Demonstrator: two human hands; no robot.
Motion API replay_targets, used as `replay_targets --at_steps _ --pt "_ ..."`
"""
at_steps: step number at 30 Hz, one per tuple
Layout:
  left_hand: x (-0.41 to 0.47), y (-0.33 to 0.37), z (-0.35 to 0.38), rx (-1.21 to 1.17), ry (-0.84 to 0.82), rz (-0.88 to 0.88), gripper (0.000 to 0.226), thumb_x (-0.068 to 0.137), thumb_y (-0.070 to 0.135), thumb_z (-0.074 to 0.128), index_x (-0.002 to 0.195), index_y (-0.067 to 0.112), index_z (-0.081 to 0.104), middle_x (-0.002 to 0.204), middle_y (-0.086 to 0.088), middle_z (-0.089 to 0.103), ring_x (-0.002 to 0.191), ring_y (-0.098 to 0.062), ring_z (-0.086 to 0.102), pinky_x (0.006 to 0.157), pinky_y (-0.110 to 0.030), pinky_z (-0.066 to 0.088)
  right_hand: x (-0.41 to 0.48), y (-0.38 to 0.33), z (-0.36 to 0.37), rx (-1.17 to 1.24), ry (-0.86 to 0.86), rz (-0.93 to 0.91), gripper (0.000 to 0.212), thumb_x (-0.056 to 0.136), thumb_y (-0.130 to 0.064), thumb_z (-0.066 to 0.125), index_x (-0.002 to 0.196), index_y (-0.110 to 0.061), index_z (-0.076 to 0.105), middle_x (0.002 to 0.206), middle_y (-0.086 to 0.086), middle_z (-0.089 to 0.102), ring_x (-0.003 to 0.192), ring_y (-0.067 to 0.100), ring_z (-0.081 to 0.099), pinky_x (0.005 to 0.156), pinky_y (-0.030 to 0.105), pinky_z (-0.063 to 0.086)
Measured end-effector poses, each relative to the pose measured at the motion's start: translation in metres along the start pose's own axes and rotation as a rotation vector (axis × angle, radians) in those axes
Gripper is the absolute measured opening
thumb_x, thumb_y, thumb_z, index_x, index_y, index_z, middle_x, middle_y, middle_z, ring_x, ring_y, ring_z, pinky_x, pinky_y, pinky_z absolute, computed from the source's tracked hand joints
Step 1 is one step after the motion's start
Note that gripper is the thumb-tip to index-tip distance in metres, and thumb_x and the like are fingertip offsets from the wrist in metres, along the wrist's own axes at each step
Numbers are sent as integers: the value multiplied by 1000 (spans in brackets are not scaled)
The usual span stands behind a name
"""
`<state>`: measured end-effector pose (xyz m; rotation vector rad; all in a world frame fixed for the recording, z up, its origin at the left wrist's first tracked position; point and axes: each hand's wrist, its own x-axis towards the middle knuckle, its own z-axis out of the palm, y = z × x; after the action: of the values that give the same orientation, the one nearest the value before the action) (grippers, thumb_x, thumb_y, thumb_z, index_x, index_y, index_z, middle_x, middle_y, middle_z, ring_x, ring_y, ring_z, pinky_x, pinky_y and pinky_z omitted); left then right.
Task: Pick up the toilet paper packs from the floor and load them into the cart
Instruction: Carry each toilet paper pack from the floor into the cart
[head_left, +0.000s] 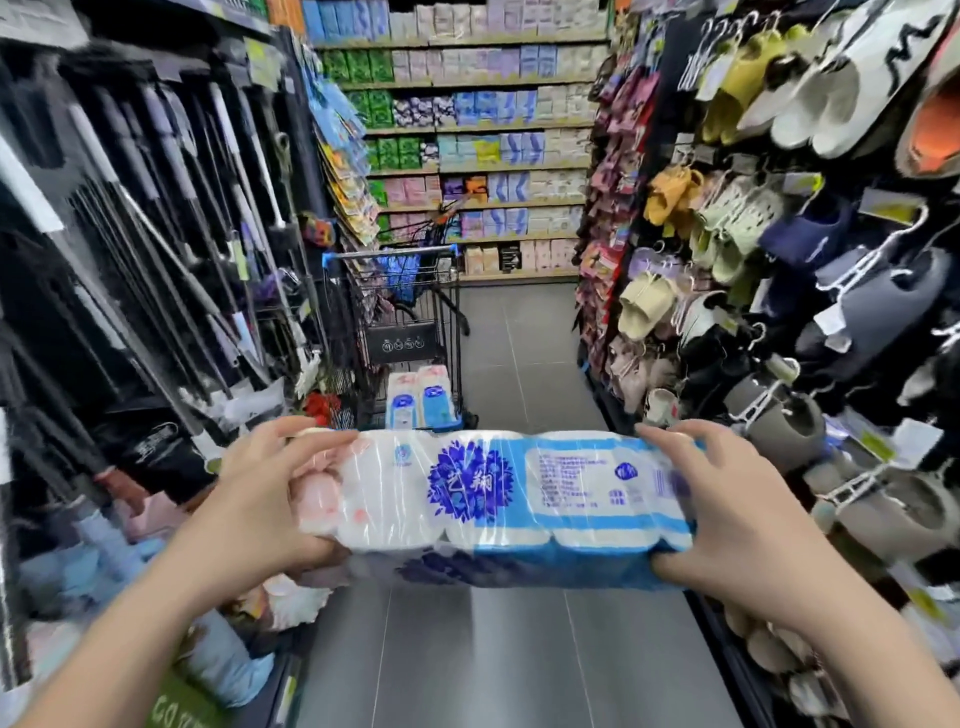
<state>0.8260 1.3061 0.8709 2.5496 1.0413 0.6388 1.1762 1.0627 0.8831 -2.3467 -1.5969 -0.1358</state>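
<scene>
**Mid-aisle, one pack gripped in both hands**

Low in the view, the left hand (265, 499) grips the left end of a toilet paper pack (493, 493), fingers curled round the end from above and below. The right hand (727, 519) clamps the right end the same way, fingers over the top edge and the palm against the side. Both forearms reach in from the bottom corners.

Between the hands the pack lies level, its long side across the view, lifted clear of the floor (519, 649). Its wrap is clear plastic over white rolls, with a dark blue flower emblem in the middle, a light blue panel with small print toward the right, and a pink patch at the left end.

Beyond the pack, well apart from it, stands the cart (387, 254), which has a blue handle and dark wire sides. It is parked on the left side of the aisle, close to the left rack. Low in the cart, two other packs (421, 400) stand upright side by side, blue and white. Whether they sit in the basket or on a lower rack cannot be told.

Grey tiles cover the floor. On the left hang dark poles (156, 182) and brushes, with soft bundles near the floor. On the right hang slippers (779, 104) in many colours. Across the far end run shelves (467, 130) of boxed goods. The edges of the view are blurred.
</scene>
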Motion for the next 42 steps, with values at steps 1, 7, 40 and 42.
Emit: replay_targets --at_steps 1,7,40,42 --pt "17 -6 4 9 -14 1 97 38 45 85 124 71 47 134 20 35 133 -14 36 114 -36 30 14 4 5 1 -2 1 114 42 -53 66 151 -31 43 138 2 46 126 26 51 106 39 46" --pt "130 -37 30 -30 -61 49 103 36 47 87 127 72 44 137 19 35 138 -16 37 119 -44 33 104 24 30 -15 -2 58 113 44 -54 65 152 -34 40 141 0 43 132 24 47 110 37 42" --pt "549 -61 192 -54 63 -315 125 48 30 87 151 55 21 140 16 35 136 -6 30 119 -29 23 623 249 148 42 -146 -203 114 41 -56 68 150 -30 44 138 5 48 123 29 55 101 43 49" --pt "561 -59 198 -5 66 -356 127 47 33 86 156 48 22 141 16 35 137 -8 31 118 -29 24 653 260 158 56 -147 -256 113 41 -56 69 148 -29 46 136 7 49 122 32 56 101 46 51"
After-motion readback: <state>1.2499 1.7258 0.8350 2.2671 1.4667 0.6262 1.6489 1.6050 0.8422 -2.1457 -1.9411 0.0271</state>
